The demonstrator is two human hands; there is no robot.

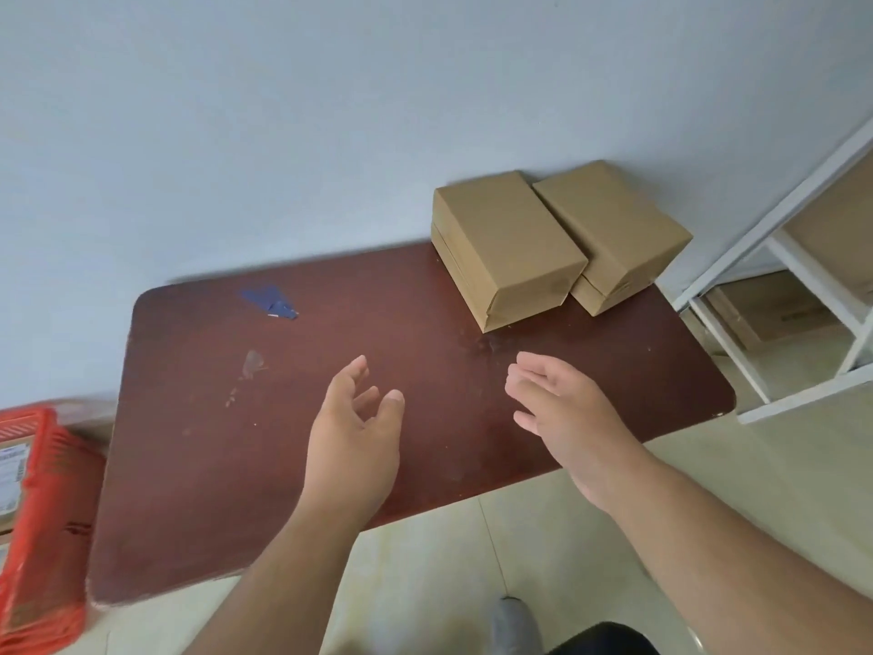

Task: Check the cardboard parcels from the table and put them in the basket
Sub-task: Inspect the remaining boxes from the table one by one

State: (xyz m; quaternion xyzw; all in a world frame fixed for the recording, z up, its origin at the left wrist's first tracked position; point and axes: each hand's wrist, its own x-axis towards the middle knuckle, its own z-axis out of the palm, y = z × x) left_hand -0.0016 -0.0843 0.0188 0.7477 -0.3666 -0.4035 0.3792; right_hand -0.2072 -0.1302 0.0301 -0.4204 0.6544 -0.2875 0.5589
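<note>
Your table [283,465] carries two stacks of parcels at its far right corner, touching side by side, their long axes running from the wall towards you; the basket [38,512] sits off the left edge. The left stack [510,243] lies just ahead of your right hand [562,408], nearer than your left hand [354,432]. Both hover with fingers loosely spread, holding nothing.

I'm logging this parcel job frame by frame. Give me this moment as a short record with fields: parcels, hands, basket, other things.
parcels: left parcel and right parcel side by side at the table's far right, against the wall
left hand: open, empty, above table
right hand: open, empty, above table
basket: red, on the floor left of table, labelled parcel inside
other: blue scrap on tabletop; white shelf at right
</note>
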